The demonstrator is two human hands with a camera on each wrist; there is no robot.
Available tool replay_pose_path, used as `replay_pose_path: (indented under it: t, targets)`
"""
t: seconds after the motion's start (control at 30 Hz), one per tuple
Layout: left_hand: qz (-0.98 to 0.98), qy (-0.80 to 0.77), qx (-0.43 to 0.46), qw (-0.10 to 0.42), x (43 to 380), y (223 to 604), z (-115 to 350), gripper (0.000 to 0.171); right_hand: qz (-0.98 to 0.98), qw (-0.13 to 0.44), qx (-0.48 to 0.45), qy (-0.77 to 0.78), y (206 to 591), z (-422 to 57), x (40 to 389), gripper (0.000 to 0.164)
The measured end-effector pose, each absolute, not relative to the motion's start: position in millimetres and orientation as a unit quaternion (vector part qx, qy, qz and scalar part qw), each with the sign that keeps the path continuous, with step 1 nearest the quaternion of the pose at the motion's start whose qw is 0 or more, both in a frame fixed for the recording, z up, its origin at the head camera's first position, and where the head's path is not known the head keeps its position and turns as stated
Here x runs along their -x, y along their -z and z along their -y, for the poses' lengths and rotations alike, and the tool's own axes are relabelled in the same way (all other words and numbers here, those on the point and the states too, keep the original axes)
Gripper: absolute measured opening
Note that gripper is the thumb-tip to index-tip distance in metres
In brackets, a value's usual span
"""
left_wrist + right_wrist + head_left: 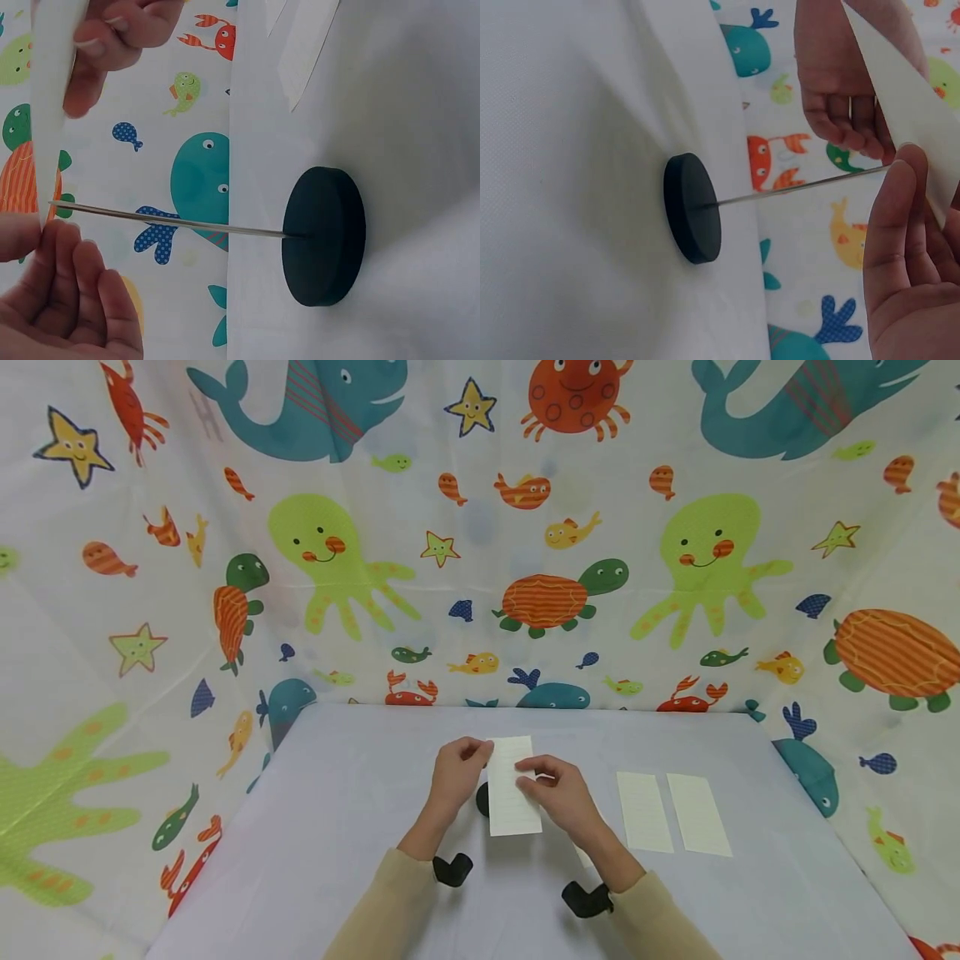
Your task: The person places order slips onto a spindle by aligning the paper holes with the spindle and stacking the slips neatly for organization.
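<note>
A pale, lined paper slip is held up in front of the person by both hands. My left hand pinches its upper left edge between thumb and fingers. At the right edge, the thumb and fingers of my right hand grip it. Behind the slip stands a bill spike, its round black base on the table and its thin metal rod upright. The rod's tip is right at the slip, close to the left fingertips in the left wrist view. From the head, the slip hides most of the spike.
Two more slips, one nearer and one further right, lie on the white table. Another slip is partly hidden under the right forearm. A curtain printed with sea animals hangs behind and beside the table.
</note>
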State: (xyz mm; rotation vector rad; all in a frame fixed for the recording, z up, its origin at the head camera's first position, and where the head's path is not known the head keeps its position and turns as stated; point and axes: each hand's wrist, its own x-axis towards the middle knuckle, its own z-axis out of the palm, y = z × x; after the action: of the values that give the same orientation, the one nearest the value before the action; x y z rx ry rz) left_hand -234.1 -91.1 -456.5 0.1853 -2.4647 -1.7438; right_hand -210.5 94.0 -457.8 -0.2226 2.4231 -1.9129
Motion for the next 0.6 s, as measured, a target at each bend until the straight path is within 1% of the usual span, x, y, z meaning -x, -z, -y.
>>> replay_pose_path:
  t: [0.3, 0.6]
  targets:
    - [0.814, 0.574, -0.072, 0.047, 236.7, 456.1, 89.1, 0.028, -0.786, 0.016, 0.062, 0.615, 461.5, -95.2, 210.9, 0.019]
    - [0.823, 0.561, -0.073, 0.045, 238.8, 459.7, 87.9, 0.027, -0.782, 0.031, 0.053, 0.621, 464.5, -94.9, 210.5, 0.020]
